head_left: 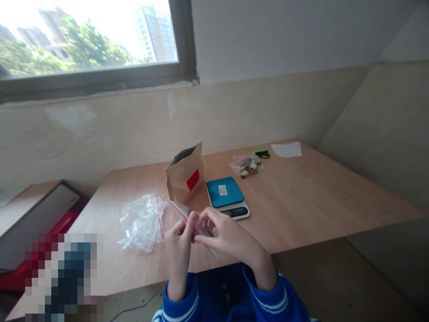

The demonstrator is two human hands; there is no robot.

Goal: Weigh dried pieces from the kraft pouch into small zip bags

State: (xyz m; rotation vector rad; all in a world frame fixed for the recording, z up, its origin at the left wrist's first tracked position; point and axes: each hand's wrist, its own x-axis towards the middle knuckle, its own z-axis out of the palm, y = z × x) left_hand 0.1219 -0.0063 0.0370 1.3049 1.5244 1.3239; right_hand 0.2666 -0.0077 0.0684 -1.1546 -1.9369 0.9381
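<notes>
The left hand point(177, 239) and the right hand point(228, 232) are raised just above the near edge of the tabletop point(301, 210), both closed in a narrow pinch on a clear resealable plastic bag point(201, 229) with red-striped edges. The long axis of the bag is set diagonally, with the upper end lying beyond the left hand and a lower corner projecting past the right hand toward the near edge. Its middle is hidden by the hands, and no contents can be made out. Whether it is joined to the crumpled clear plastic point(140, 223) immediately to the left cannot be determined. Blue striped sleeves point(268, 299) are seen below the hands. A pixelated patch point(60, 277) obscures the lower left. Farther off stand a digital scale point(226, 197) with a teal top and an upright kraft paper pouch point(184, 174) bearing a red label. Beyond these lie a small bag of mixed nuts point(247, 165), a small black-and-yellow item point(263, 154) of unclear type, and a white paper sheet point(286, 150).
</notes>
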